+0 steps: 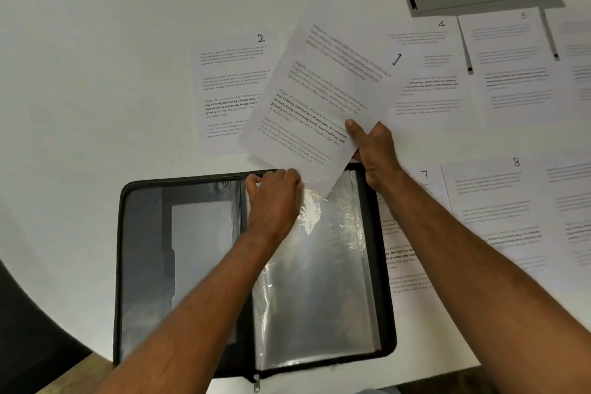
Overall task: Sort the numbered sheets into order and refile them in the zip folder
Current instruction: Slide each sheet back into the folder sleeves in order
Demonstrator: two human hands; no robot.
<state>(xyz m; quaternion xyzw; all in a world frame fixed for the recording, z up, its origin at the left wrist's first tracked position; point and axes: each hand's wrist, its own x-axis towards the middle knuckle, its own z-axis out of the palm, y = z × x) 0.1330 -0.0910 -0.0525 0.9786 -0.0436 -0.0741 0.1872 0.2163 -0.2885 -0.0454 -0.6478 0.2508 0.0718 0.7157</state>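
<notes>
Open zip folder (150,265); right hand (372,150) holds sheet 1 (323,96) above sleeves (316,281).

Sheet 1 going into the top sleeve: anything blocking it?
Nothing visible. The right hand holds sheet 1 tilted, its lower corner at the clear sleeve of the open zip folder. The left hand grips the sleeve's top edge; whether its mouth is open is unclear.

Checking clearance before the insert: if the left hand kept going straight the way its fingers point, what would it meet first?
Probably sheet 1: the left hand points up-table at the clear sleeve's top edge, where that sheet's lower corner sits. Sheet 2 lies beyond; depth is unclear.
</notes>
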